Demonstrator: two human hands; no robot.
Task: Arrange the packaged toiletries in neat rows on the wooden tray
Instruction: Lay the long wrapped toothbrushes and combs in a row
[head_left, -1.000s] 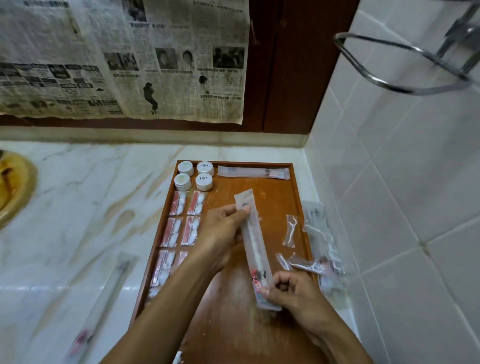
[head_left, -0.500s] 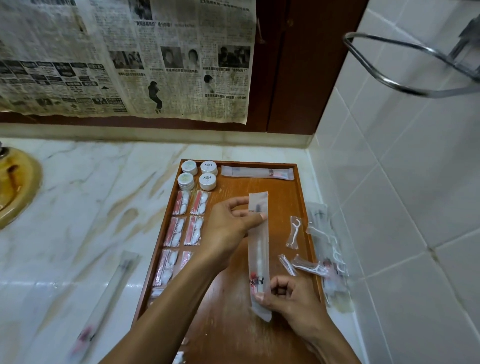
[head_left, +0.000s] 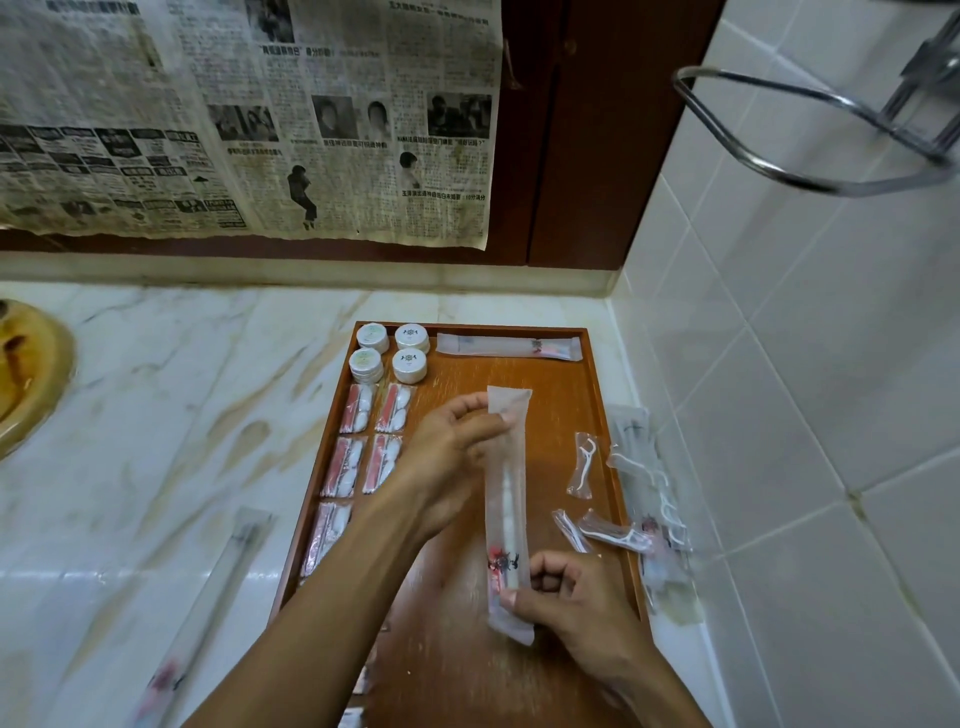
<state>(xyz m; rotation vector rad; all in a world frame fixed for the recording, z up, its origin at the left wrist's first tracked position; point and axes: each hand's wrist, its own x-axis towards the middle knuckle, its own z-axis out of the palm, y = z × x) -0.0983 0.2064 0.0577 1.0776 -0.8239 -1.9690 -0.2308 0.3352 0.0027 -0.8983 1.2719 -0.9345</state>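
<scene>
Toiletries sit in rows on the wooden tray (head_left: 582, 395), which I see from the head view pushed into the corner of a pale marble counter (head_left: 182, 389) with tan veining. Four round white tubs (head_left: 395, 352) fill the tray's far-left corner; below them pink-and-white sachets (head_left: 363, 447) run down in two columns, and one long packet (head_left: 509, 347) lies crosswise along the far rim.

Over the tray's middle I see both hands on a long clear toothbrush packet (head_left: 506, 512), held lengthwise. My left hand (head_left: 447, 457) pinches its far end, my right hand (head_left: 576, 603) pinches its near end — fingers curled on the wrapper at both.

Wrapped floss picks (head_left: 584, 467) lie loose on the tray's right side, more of them spilling onto the counter strip by the white tiled wall (head_left: 805, 415). Another long packet (head_left: 208, 597) rests on the marble left of the tray.

Behind, yellowed newspaper (head_left: 249, 119) hangs over dark wood panelling — a chrome wire ring (head_left: 810, 130) juts from the tiles, and a brass-coloured basin (head_left: 26, 374) shows at far left.
</scene>
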